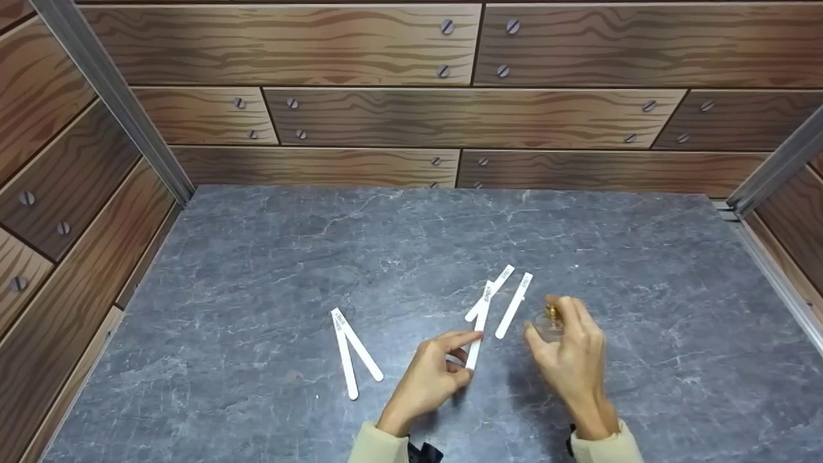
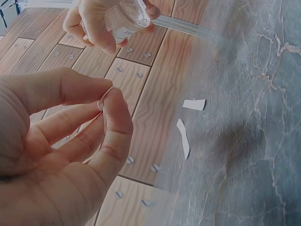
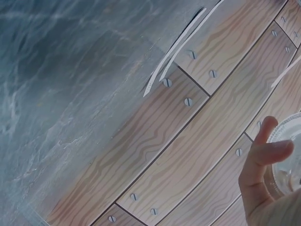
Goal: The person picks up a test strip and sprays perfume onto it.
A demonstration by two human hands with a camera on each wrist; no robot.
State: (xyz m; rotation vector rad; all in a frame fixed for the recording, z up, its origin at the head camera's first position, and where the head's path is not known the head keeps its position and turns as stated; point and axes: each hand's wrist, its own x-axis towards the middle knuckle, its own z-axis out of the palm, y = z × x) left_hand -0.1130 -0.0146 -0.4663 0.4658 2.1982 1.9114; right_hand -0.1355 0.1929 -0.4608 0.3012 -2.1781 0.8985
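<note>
My left hand (image 1: 434, 373) pinches the lower part of a white perfume test strip (image 1: 483, 315) between thumb and fingers. Its far end, with small print, points away; in the left wrist view the strip (image 2: 100, 105) shows nearly edge-on. To the right, my right hand (image 1: 575, 354) grips a clear glass perfume bottle (image 1: 548, 329) with a gold neck. Ribbed glass shows on the bottle (image 2: 129, 20) in the left wrist view. Only the round, clear end of the bottle (image 3: 286, 165) and some fingers (image 3: 256, 174) appear in the right wrist view.
Two more strips lie beyond the left hand: one partly under the held strip (image 1: 504, 275), one farther right (image 1: 514, 306). A pair of strips (image 1: 361, 350) lies at left in a V, printed ends together. Wood-patterned walls (image 1: 366, 116) border the grey marbled table (image 1: 244, 270).
</note>
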